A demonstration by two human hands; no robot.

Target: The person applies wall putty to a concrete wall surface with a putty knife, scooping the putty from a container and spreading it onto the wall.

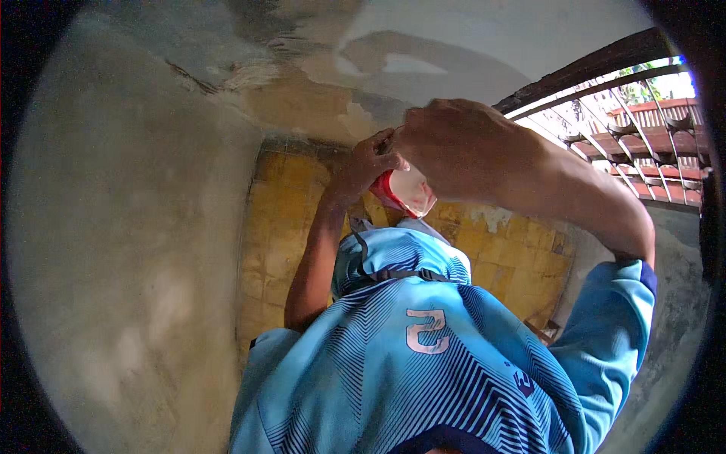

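A red container with a pale cream inside (408, 193) hangs below my two hands, over the floor. My left hand (370, 163) is at its upper left edge, fingers curled and gripping it. My right hand (442, 136) is raised just to the right and partly covers the container's top, with its fingers bent inward toward the left hand; whatever they hold is hidden behind the knuckles. My arms reach forward over my blue patterned shirt (378, 333).
A plain grey wall (128, 250) stands on the left. Patched, cracked plaster (295, 98) lies ahead. A barred window (628, 144) with a dark frame is at the upper right, daylight behind it. The yellowish tiled floor (514, 257) shows below, around my body.
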